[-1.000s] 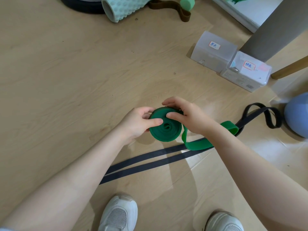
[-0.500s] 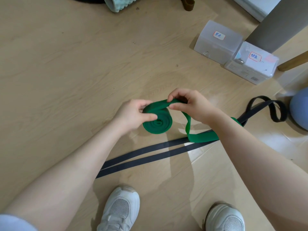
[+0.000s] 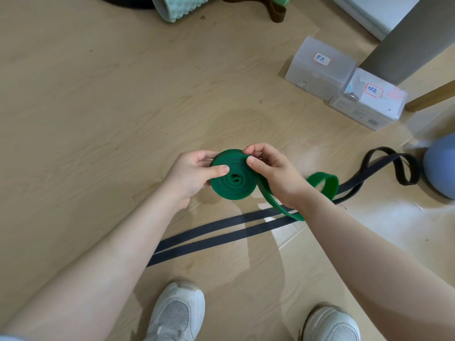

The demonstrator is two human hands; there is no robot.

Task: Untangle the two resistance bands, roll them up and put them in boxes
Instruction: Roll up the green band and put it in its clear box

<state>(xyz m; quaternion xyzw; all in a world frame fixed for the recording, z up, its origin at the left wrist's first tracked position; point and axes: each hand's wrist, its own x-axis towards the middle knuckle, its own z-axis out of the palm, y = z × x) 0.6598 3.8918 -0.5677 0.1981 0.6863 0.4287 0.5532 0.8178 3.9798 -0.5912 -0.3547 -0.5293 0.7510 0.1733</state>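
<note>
A person's left hand (image 3: 192,175) pinches a rolled green band (image 3: 232,179), thumb on its flat face, fingers behind. The right hand (image 3: 273,173) pinches the roll's top edge; the unrolled green tail loops beneath that wrist. A black band (image 3: 221,233) lies on the floor below the fingers, two boxes (image 3: 344,82) beyond them.

Your left hand (image 3: 190,177) grips the coiled green flat rubber resistance band (image 3: 234,179), thumb on its face. Your right hand (image 3: 273,173) pinches the coil's top edge; the loose green tail loops under your right wrist. The black flat rubber band (image 3: 221,232) lies doubled on the wooden floor (image 3: 98,107). Two translucent plastic boxes (image 3: 320,67) sit far right, touching.
</note>
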